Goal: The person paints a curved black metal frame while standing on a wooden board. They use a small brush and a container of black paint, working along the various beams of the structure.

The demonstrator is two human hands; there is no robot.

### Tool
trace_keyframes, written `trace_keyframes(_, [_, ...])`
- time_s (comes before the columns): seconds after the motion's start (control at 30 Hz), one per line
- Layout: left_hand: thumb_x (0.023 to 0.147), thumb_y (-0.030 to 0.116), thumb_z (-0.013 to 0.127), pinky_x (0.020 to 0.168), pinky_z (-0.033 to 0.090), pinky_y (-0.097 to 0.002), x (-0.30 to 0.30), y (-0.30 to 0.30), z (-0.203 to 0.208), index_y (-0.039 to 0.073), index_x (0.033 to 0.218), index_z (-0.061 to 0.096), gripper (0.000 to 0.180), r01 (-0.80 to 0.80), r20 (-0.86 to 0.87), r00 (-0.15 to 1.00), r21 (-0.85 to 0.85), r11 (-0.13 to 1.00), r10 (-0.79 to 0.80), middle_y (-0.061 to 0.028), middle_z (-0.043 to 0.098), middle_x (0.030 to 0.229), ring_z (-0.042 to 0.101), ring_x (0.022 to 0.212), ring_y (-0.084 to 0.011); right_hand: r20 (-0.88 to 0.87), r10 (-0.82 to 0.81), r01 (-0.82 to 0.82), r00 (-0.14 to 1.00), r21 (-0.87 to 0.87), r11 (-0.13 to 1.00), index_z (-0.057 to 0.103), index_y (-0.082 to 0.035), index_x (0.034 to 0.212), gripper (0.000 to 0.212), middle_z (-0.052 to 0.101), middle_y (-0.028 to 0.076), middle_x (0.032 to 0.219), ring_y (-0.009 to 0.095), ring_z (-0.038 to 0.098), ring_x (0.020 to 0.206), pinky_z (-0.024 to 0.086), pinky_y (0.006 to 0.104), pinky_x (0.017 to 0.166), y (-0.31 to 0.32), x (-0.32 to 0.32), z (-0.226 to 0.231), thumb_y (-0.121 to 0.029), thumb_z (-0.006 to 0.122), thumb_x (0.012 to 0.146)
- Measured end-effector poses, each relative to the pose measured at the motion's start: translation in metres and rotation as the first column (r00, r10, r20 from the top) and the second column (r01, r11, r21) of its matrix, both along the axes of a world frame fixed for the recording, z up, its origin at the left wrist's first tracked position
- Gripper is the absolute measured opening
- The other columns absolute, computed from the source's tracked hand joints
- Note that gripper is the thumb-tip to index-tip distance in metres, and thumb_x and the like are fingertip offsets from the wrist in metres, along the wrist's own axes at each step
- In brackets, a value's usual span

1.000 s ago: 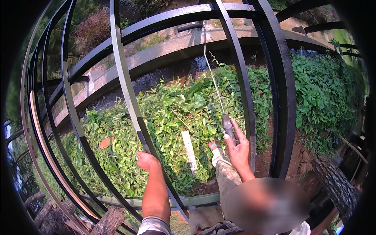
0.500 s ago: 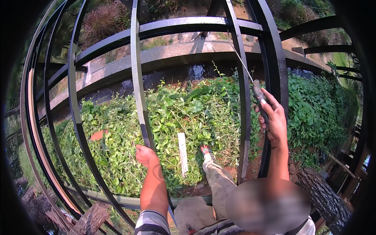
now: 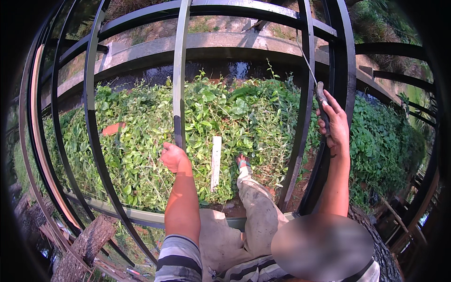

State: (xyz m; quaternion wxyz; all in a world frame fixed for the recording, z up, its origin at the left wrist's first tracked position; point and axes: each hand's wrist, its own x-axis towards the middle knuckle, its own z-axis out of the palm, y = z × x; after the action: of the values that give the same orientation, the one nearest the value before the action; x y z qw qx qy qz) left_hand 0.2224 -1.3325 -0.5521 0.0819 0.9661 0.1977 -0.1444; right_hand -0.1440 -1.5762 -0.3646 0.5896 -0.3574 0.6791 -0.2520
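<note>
My right hand [image 3: 336,120] is closed around the dark handle of what looks like a welding electrode holder [image 3: 322,97]. A thin rod [image 3: 307,63] sticks out of its upper end, slanting up and left across a dark upright bar [image 3: 305,108]. My left hand [image 3: 174,157] is closed at the middle metal bar [image 3: 180,80] of the frame, its fingers partly hidden. That bar is pale grey above and black lower down, just above my hand.
More black bars [image 3: 101,155] and a crossbar [image 3: 249,11] surround me. Beyond them lie green leafy plants [image 3: 141,155], a white strip [image 3: 216,162], a reddish piece [image 3: 113,129] and a concrete ledge [image 3: 211,41]. Logs [image 3: 87,246] lie lower left. A blurred oval covers the lower right.
My view has shifted, so the frame bars sit farther right and higher. Both hands keep their grips; my right hand with the holder appears slightly higher and farther right.
</note>
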Motion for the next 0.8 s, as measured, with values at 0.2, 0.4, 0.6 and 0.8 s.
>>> trace_keyframes(0.2, [0.092,0.054,0.050,0.090,0.052,-0.0507,0.003,-0.001,-0.002,0.013,0.104,0.081,0.052,-0.023,0.039,0.999,0.019,1.000,0.023,-0.0163,0.077,0.106,0.072,0.096,-0.0377,-0.050,0.057,-0.060,0.997,-0.065,0.996,0.049,-0.011,0.154,0.053,0.063,0.001,0.083,0.004,0.050,0.054,0.033,0.0173,0.041,0.010,0.004,0.008,-0.019,0.061,0.103])
trace_keyframes(0.4, [0.094,0.050,0.048,0.089,0.052,-0.0524,-0.002,0.002,0.001,0.011,0.100,0.080,0.052,-0.036,0.012,0.999,0.051,0.998,0.035,-0.0182,0.077,0.106,0.072,0.096,-0.0387,-0.021,0.056,-0.057,0.998,-0.053,0.997,0.050,-0.010,0.153,0.055,0.063,0.001,0.085,0.005,0.050,0.055,0.034,0.0182,0.043,0.020,0.018,-0.007,-0.021,0.065,0.101])
trace_keyframes(0.6, [0.096,0.048,0.046,0.090,0.051,-0.0540,-0.009,-0.012,0.008,0.008,0.102,0.079,0.053,-0.006,-0.005,1.000,0.054,0.999,0.006,-0.0199,0.076,0.108,0.071,0.098,-0.0402,-0.018,0.042,-0.042,0.999,-0.026,0.999,0.054,-0.013,0.151,0.054,0.063,0.000,0.082,0.005,0.050,0.056,0.034,0.0199,0.044,0.015,0.021,-0.020,-0.023,0.069,0.100])
trace_keyframes(0.8, [0.096,0.050,0.043,0.089,0.051,-0.0538,-0.004,-0.005,0.004,0.005,0.098,0.080,0.058,0.013,0.005,1.000,0.036,0.999,-0.014,-0.0209,0.076,0.104,0.071,0.097,-0.0414,-0.065,0.039,-0.041,0.997,-0.034,0.999,0.054,-0.014,0.151,0.054,0.063,0.000,0.082,0.005,0.050,0.056,0.034,0.0202,0.044,0.017,0.019,-0.018,-0.023,0.068,0.100])
